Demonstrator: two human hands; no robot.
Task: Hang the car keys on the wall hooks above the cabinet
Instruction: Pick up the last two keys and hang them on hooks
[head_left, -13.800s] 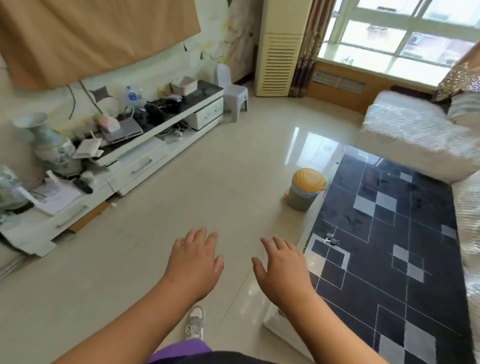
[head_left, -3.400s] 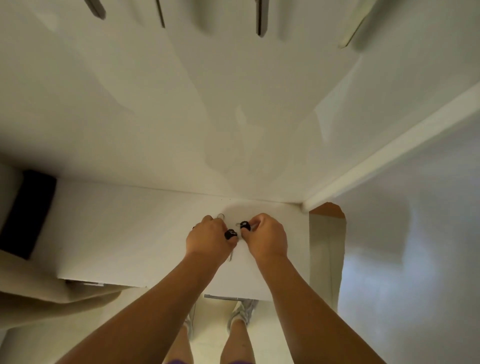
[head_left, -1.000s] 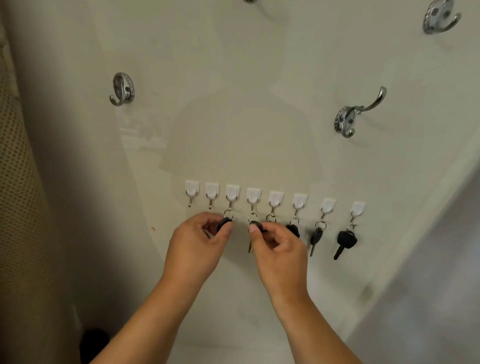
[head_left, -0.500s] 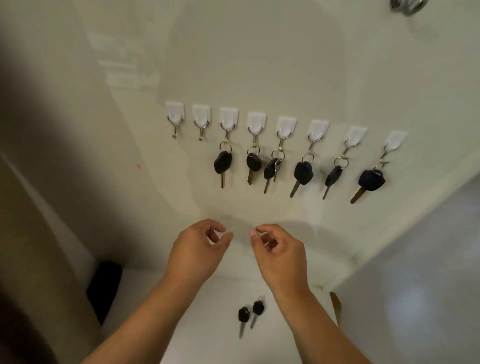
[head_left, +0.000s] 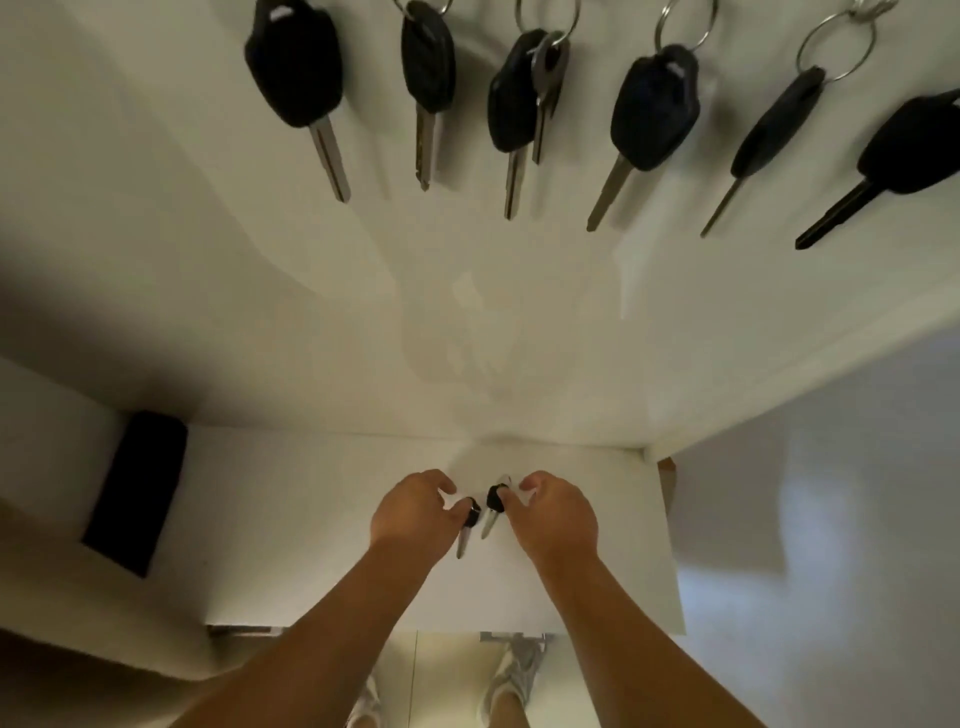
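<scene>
Hands: both reach down to the white cabinet top, forearms stretched forward from the bottom of the view and angled in toward each other.
Left hand: palm down, fingers curled, thumb and fingertips pinched on the black head of the left key — its metal blade points back toward the person.
Right hand: also palm down, fingers curled, pinching the black head of the right key; a bit of its ring shows just above the fingers.
Spacing: the two hands sit near each other but do not touch; the two keys lie side by side between them, on or just above the cabinet top — which one, cannot tell.
Hung keys: a row of black-headed car keys dangles on rings against the white wall above, blades down; the hooks themselves are out of view.
Other: a black rectangular object rests at the cabinet's left end; light shoes show below the front edge.
</scene>
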